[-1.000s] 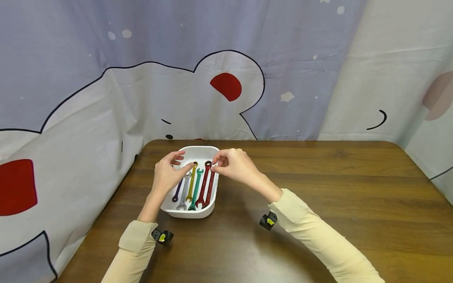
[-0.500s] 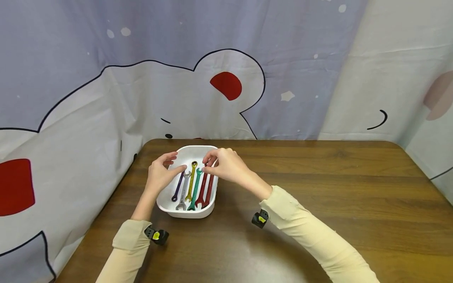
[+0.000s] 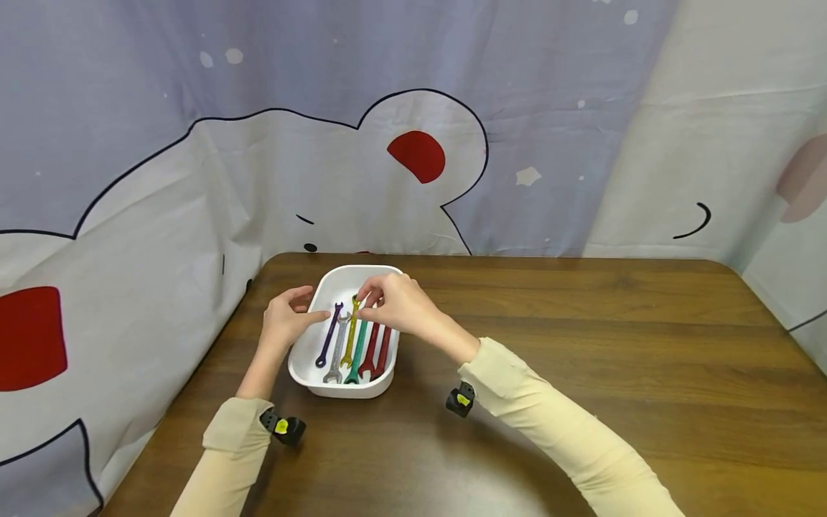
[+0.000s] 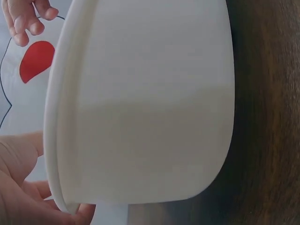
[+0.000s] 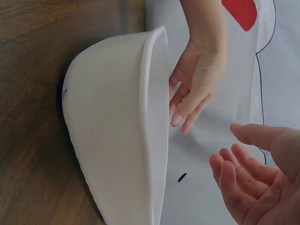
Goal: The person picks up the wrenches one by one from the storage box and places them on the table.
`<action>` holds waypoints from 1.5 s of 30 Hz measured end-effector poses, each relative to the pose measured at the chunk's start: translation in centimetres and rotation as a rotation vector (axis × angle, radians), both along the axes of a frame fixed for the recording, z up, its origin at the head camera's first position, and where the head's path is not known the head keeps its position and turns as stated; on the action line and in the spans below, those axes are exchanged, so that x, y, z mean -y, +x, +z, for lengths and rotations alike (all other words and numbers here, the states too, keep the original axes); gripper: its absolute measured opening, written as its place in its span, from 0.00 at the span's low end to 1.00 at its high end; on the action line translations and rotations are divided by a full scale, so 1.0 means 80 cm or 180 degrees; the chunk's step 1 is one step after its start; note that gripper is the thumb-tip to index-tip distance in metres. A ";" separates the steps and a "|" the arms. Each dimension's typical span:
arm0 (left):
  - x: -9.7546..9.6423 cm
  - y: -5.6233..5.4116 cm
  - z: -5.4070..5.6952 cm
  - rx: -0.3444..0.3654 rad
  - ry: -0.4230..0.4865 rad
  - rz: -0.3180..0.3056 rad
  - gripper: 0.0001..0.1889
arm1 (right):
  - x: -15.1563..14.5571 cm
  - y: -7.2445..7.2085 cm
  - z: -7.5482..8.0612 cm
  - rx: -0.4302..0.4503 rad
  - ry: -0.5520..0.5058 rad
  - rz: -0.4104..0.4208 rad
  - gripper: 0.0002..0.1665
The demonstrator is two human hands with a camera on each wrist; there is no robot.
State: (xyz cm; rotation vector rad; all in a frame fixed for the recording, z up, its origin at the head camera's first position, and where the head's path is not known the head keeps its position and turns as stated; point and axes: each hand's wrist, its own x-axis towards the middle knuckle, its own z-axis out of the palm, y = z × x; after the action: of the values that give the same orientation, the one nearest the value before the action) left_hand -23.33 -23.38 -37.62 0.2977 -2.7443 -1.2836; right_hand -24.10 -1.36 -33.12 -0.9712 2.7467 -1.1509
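A white plastic bin (image 3: pixel 352 391) stands on the table, holding several wrenches side by side. From left to right are a purple wrench (image 3: pixel 329 337), a silver one, a yellow wrench (image 3: pixel 349 343), a green wrench (image 3: pixel 357 352) and two red wrenches (image 3: pixel 382 352). My left hand (image 3: pixel 286 317) is at the bin's left rim, thumb reaching over the inside, fingers loosely bent. Above the right part of the bin hovers my right hand (image 3: pixel 402 307), hiding the upper ends of the green and red wrenches. Its thumb and fingers (image 5: pixel 248 171) are apart with nothing between them.
The brown wooden table (image 3: pixel 581 345) extends far to the right of the bin. A printed curtain (image 3: pixel 530 129) hangs behind the table's back edge and along the left side. Black cameras (image 3: pixel 460 399) are strapped at both wrists.
Both hands have drifted left over the bin. The left hand has moved off the wrenches to the left rim, uncovering the purple one; the right hand has come from the right rim further inward.
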 end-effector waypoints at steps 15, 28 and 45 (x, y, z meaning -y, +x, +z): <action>0.002 -0.007 -0.005 0.0336 0.0061 0.0110 0.26 | 0.009 -0.009 -0.003 0.0254 -0.0081 0.0024 0.11; 0.009 -0.006 -0.007 0.0427 0.0491 0.0168 0.22 | 0.027 -0.014 -0.006 0.0364 0.0054 0.0035 0.13; 0.003 -0.010 -0.015 0.0516 0.0823 0.0390 0.22 | 0.039 -0.028 -0.024 0.0753 -0.0021 -0.0089 0.10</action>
State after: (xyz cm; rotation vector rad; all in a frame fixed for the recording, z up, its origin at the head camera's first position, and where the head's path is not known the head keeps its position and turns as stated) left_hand -24.10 -23.59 -38.82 0.6060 -2.6333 -1.6472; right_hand -26.38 -4.48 -35.02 -0.7449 2.5786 -1.1938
